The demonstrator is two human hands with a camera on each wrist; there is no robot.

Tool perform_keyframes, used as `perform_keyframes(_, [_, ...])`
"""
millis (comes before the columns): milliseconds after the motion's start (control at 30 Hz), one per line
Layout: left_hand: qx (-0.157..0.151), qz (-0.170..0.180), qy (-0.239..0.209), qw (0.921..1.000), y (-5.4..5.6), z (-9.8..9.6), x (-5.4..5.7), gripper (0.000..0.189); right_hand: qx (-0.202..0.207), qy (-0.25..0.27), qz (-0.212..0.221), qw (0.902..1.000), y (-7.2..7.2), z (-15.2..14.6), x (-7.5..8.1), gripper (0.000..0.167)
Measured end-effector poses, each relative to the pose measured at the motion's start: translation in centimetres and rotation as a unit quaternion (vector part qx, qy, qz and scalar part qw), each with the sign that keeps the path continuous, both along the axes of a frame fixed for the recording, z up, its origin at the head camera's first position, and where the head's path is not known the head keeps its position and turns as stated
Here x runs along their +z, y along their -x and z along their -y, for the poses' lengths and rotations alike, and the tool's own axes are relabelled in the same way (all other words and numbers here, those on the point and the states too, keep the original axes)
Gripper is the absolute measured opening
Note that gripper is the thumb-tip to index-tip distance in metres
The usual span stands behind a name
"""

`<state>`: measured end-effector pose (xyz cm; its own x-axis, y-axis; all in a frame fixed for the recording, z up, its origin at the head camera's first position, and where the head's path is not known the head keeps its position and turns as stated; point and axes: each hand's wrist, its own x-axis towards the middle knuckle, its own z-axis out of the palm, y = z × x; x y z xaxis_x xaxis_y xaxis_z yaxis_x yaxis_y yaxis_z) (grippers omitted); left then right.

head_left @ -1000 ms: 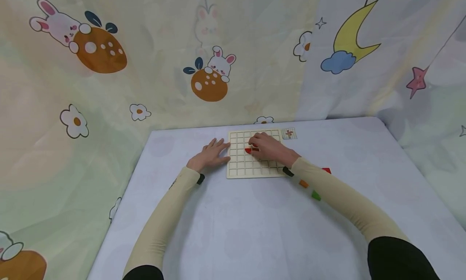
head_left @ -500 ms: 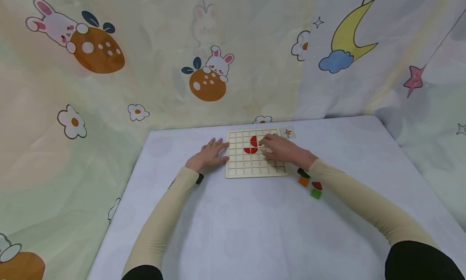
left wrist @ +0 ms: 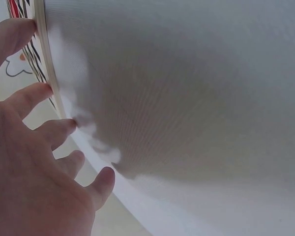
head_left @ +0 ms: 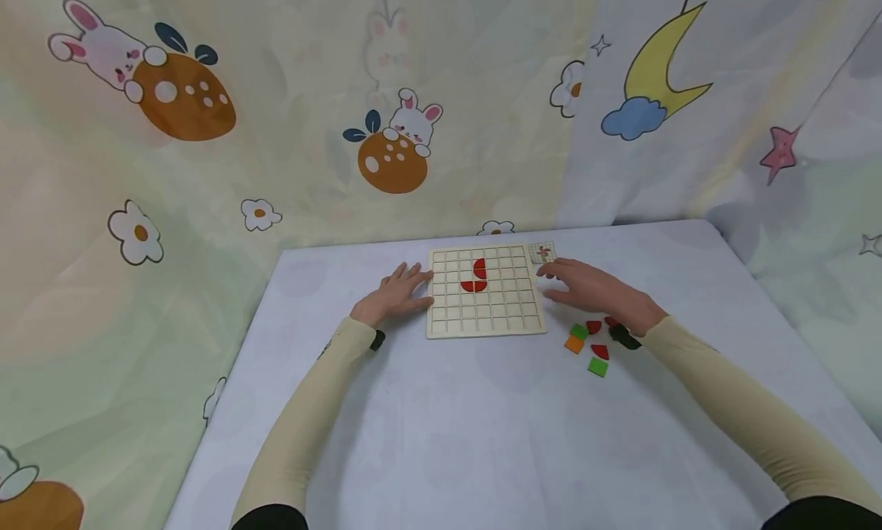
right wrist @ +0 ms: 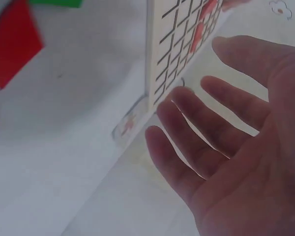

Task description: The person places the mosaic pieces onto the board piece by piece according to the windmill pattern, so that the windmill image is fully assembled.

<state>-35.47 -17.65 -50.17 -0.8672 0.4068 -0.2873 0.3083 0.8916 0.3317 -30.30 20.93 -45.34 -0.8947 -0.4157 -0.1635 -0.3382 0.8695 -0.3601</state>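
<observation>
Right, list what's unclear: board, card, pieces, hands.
Card: head view, print too small; right wrist view, blurred.
One loose red piece: head view, partly covered by the right hand.
Green piece: right wrist view, cut off by the top edge.
Board: left wrist view, cut off by the top edge.
Left hand: left wrist view, cut off by the left edge.

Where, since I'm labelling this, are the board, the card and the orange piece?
Board [head_left: 494,309], head view: bare squares near middle.
Card [head_left: 542,253], head view: its printed middle.
Orange piece [head_left: 574,345], head view: top face.

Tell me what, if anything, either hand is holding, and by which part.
Nothing: the right hand is empty; the left hand only touches the board at its left edge.
</observation>
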Motion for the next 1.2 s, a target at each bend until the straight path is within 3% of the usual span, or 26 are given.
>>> perform_keyframes(400, [-0.001,-0.006,-0.004,1.0,-0.2,0.1,-0.2,0.072,-0.035,-0.014,0.041,0.9985,-4.5,-4.9,-0.7,0.037])
perform_keyframes(633, [0.002,-0.01,-0.002,0.9999,0.0,0.1,-0.3,0.071,-0.051,-0.04,-0.002,0.9979,-6.0,-6.0,-1.3,0.029])
perform_keyframes(867, [0.006,-0.007,-0.005,0.9999,-0.1,0.0,-0.2,0.071,-0.067,-0.037,-0.029,0.9967,-6.3,-5.8,-2.6,0.023])
perform_keyframes(1200, [0.005,-0.003,-0.006,1.0,0.0,0.0,-0.2,0.071,-0.067,-0.039,-0.053,0.9956,-4.8,-4.7,-3.4,0.015])
